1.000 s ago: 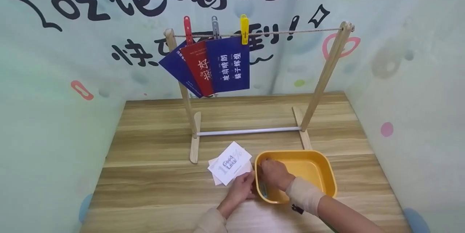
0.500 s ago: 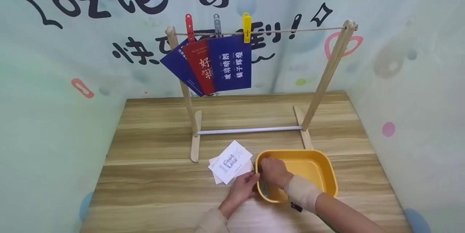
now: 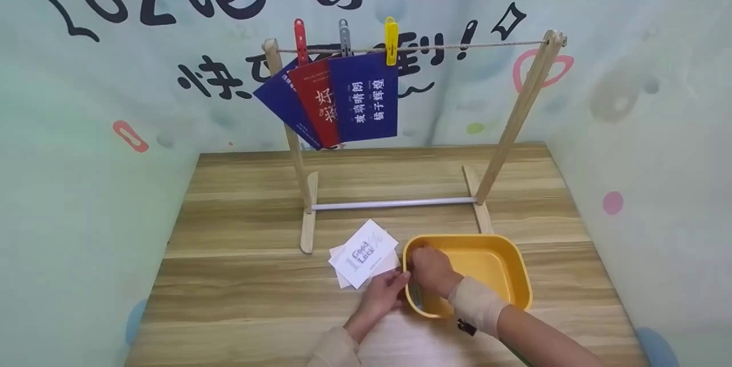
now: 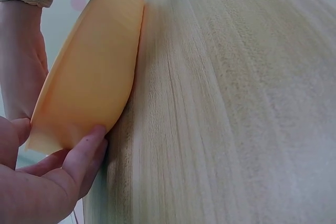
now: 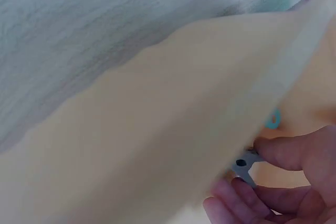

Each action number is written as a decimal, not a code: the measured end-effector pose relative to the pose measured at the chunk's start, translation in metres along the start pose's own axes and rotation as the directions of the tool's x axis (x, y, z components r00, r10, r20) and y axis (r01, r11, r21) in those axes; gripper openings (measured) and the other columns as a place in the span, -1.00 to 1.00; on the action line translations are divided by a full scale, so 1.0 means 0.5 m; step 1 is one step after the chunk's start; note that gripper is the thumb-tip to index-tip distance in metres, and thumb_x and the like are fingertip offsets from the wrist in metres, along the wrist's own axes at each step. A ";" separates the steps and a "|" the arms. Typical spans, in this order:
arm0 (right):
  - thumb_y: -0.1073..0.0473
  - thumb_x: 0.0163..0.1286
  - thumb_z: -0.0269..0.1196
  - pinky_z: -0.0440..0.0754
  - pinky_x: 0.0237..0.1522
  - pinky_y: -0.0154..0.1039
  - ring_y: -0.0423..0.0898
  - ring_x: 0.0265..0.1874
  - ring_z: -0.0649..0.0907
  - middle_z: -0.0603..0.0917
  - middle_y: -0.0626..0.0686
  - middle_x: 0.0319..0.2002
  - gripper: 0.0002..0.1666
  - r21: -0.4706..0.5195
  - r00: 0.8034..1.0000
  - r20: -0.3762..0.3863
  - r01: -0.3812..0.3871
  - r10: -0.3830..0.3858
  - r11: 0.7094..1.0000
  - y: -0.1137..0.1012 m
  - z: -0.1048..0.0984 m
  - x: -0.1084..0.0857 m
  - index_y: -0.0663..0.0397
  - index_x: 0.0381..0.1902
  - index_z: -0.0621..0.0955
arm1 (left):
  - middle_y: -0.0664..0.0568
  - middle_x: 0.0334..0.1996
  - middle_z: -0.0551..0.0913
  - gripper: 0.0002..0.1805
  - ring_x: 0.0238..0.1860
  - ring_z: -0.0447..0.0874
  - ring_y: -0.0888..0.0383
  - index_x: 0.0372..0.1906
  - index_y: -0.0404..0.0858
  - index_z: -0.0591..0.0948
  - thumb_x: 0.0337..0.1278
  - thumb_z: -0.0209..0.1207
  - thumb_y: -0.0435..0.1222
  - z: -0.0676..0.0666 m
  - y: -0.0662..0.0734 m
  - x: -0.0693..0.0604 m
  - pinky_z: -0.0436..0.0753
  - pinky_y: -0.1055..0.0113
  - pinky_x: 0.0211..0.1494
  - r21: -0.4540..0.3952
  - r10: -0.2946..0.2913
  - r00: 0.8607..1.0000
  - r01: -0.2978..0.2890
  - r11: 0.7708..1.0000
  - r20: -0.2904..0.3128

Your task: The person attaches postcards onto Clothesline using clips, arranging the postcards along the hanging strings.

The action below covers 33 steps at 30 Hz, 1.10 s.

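A yellow plastic basin (image 3: 492, 267) stands at the front right of the table. My left hand (image 3: 382, 298) holds its left side, the thumb at the rim and the fingers against the outer wall (image 4: 86, 72). Inside the basin, by that same wall, my right hand (image 3: 433, 272) pinches a grey clothespin (image 5: 244, 162) between thumb and fingers; the wall hides part of the pin. A turquoise loop (image 5: 273, 119), perhaps another clothespin's end, shows just beyond it. White cards (image 3: 366, 252), the top one printed "Good Luck", lie overlapping just left of the basin.
Behind stands a wooden rack (image 3: 517, 118) with a string across its top. A red clothespin (image 3: 300, 41), a grey one (image 3: 344, 38) and a yellow one (image 3: 391, 41) are on the string with a red card (image 3: 313, 101) and blue cards (image 3: 369, 104). Printed walls enclose the table.
My left thumb has shifted right onto the basin's rim. The right hand stays inside the basin with little movement. The whole head view has drifted slightly.
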State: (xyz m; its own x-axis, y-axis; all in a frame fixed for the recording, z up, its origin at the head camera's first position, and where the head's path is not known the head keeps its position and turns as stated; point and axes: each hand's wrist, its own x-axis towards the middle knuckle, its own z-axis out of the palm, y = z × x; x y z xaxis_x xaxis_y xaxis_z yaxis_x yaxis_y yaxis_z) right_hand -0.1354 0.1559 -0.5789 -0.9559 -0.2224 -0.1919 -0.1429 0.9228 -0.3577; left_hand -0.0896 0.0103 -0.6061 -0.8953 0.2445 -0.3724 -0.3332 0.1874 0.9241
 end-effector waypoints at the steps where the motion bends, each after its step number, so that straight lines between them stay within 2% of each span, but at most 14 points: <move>1: 0.27 0.25 0.38 0.72 -0.28 -0.07 -0.01 -0.51 0.58 0.65 0.07 -0.56 -0.89 0.019 1.000 0.013 -0.012 0.012 1.000 0.000 -0.002 0.000 0.18 -0.46 0.70 | -0.15 -0.04 0.74 -0.51 -0.23 0.74 0.16 0.04 -0.34 0.65 0.38 0.16 0.02 0.000 0.000 0.001 0.78 0.24 -0.22 -0.002 -0.004 1.000 0.004 1.000 0.001; 6: 0.28 0.17 0.42 0.68 -0.32 -0.16 -0.05 -0.52 0.55 0.60 0.02 -0.54 -0.88 0.104 0.996 0.043 -0.081 0.077 0.991 0.000 -0.016 -0.001 0.17 -0.45 0.65 | -0.10 -0.10 0.74 -0.51 -0.25 0.73 0.18 0.01 -0.32 0.65 0.37 0.16 0.05 0.000 0.000 0.002 0.78 0.26 -0.22 0.013 -0.016 1.000 0.016 1.000 0.000; 11: 0.31 0.13 0.42 0.61 -0.41 -0.22 -0.07 -0.56 0.54 0.56 -0.01 -0.59 -0.85 0.138 0.995 0.034 -0.102 0.099 0.985 -0.004 -0.028 -0.006 0.14 -0.51 0.62 | -0.09 -0.14 0.74 -0.52 -0.27 0.72 0.18 -0.02 -0.30 0.66 0.39 0.14 0.06 -0.001 0.000 0.000 0.77 0.27 -0.22 0.028 -0.017 1.000 0.017 0.999 -0.003; 15: 0.35 0.12 0.40 0.49 -0.50 -0.27 -0.08 -0.61 0.49 0.49 -0.04 -0.66 -0.82 0.139 0.996 0.000 -0.084 0.085 0.987 -0.005 -0.032 -0.013 0.13 -0.59 0.60 | -0.10 -0.19 0.74 -0.54 -0.29 0.73 0.13 -0.05 -0.31 0.66 0.40 0.14 0.04 -0.002 0.001 -0.002 0.77 0.25 -0.26 0.033 0.002 1.000 -0.001 0.999 -0.010; 19: 0.37 0.12 0.39 0.38 -0.58 -0.29 -0.09 -0.65 0.43 0.43 -0.05 -0.70 -0.81 0.149 0.997 -0.049 -0.045 0.053 0.988 -0.007 -0.037 -0.020 0.17 -0.61 0.60 | -0.04 -0.24 0.73 -0.54 -0.29 0.74 0.11 -0.06 -0.30 0.67 0.40 0.13 0.05 -0.002 0.002 -0.001 0.78 0.24 -0.29 0.068 0.022 1.000 -0.021 0.997 -0.013; 21: 0.38 0.11 0.39 0.42 -0.57 -0.29 -0.10 -0.64 0.46 0.47 -0.04 -0.68 -0.87 0.159 0.997 -0.067 -0.029 0.040 0.987 -0.009 -0.040 -0.023 0.20 -0.55 0.63 | -0.02 -0.25 0.71 -0.53 -0.28 0.73 0.11 -0.05 -0.30 0.66 0.40 0.12 0.05 -0.002 0.001 0.000 0.78 0.23 -0.29 0.077 0.024 1.000 -0.023 0.997 -0.011; 24: 0.40 0.09 0.41 0.61 -0.48 -0.23 -0.09 -0.57 0.55 0.61 0.01 -0.57 -0.88 0.174 0.993 -0.115 0.001 0.019 0.985 -0.010 -0.045 -0.026 0.22 -0.41 0.66 | -0.03 -0.22 0.72 -0.51 -0.27 0.73 0.12 0.00 -0.31 0.65 0.41 0.11 0.06 -0.002 -0.001 -0.001 0.79 0.20 -0.27 0.059 0.024 1.000 -0.023 0.998 -0.009; 28: 0.41 0.04 0.41 0.71 -0.40 -0.17 -0.11 -0.51 0.60 0.68 0.03 -0.47 -0.80 0.170 0.978 -0.210 0.057 -0.021 0.984 -0.010 -0.049 -0.032 0.17 -0.35 0.64 | -0.11 -0.14 0.73 -0.48 -0.27 0.74 0.12 0.10 -0.36 0.62 0.45 0.07 0.03 -0.005 -0.001 -0.004 0.80 0.16 -0.24 0.026 0.043 0.999 -0.043 0.999 -0.015; 31: 0.42 0.00 0.39 0.66 -0.46 -0.24 -0.15 -0.53 0.57 0.64 -0.01 -0.50 -0.79 0.168 0.957 -0.285 0.112 -0.061 0.979 -0.010 -0.053 -0.037 0.11 -0.41 0.61 | -0.12 -0.19 0.73 -0.51 -0.30 0.75 0.10 0.11 -0.36 0.62 0.50 0.02 -0.01 -0.010 -0.001 -0.007 0.80 0.17 -0.24 0.012 0.043 0.999 -0.043 0.999 -0.032; 33: 0.44 -0.02 0.37 0.60 -0.51 -0.29 -0.16 -0.56 0.55 0.62 -0.02 -0.53 -0.79 0.171 0.936 -0.339 0.158 -0.093 0.972 -0.012 -0.059 -0.038 0.09 -0.45 0.60 | -0.11 -0.23 0.72 -0.54 -0.32 0.74 0.09 0.08 -0.36 0.62 0.52 0.00 -0.05 -0.014 -0.001 -0.007 0.80 0.18 -0.25 0.006 0.051 0.998 -0.050 0.999 -0.045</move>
State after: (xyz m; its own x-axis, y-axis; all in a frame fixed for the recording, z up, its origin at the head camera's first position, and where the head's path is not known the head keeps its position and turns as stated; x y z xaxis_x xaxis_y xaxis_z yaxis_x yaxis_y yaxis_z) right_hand -0.1237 0.1638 -0.5463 -0.9686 -0.1870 0.1636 -0.2464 0.8084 -0.5345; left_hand -0.0884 0.0025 -0.6045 -0.9234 0.2105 -0.3210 -0.2859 0.1809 0.9410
